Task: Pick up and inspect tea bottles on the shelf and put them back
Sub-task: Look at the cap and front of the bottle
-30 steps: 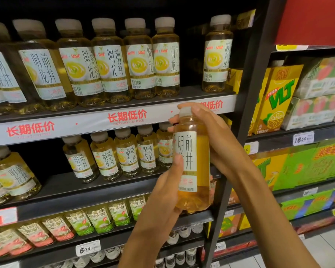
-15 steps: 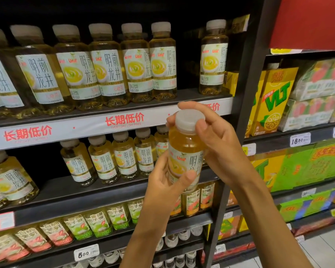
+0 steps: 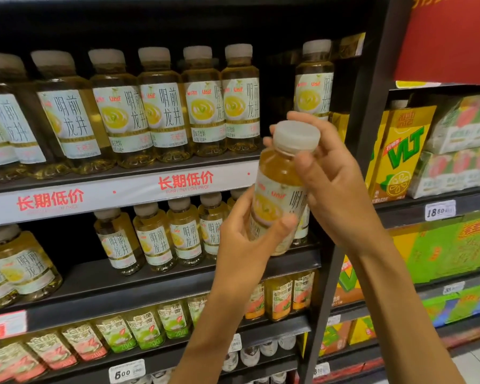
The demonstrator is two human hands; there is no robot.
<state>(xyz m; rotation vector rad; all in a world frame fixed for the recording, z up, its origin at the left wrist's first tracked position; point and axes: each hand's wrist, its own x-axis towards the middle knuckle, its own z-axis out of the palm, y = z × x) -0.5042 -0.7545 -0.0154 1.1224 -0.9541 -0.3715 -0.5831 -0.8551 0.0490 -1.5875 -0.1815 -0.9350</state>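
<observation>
I hold one tea bottle (image 3: pixel 281 187) in front of the shelves, tilted with its white cap toward me; it has yellow tea and a white label. My left hand (image 3: pixel 244 245) grips its lower body from below, thumb across the label. My right hand (image 3: pixel 333 184) grips its neck and shoulder, fingers curled behind the cap. More of the same tea bottles (image 3: pixel 161 106) stand in a row on the upper shelf (image 3: pixel 117 194), and smaller ones (image 3: pixel 155 239) on the shelf below.
One single bottle (image 3: pixel 315 79) stands at the right end of the upper shelf with a gap beside it. A black upright post (image 3: pixel 338 245) divides this bay from yellow and green drink cartons (image 3: pixel 402 151) on the right. Lower shelves hold other bottled drinks (image 3: pixel 144 328).
The bottle has been tipped from upright to cap-toward-me and turned so its label front shows. Both hands rose slightly with it; the view shifted down over the shelves.
</observation>
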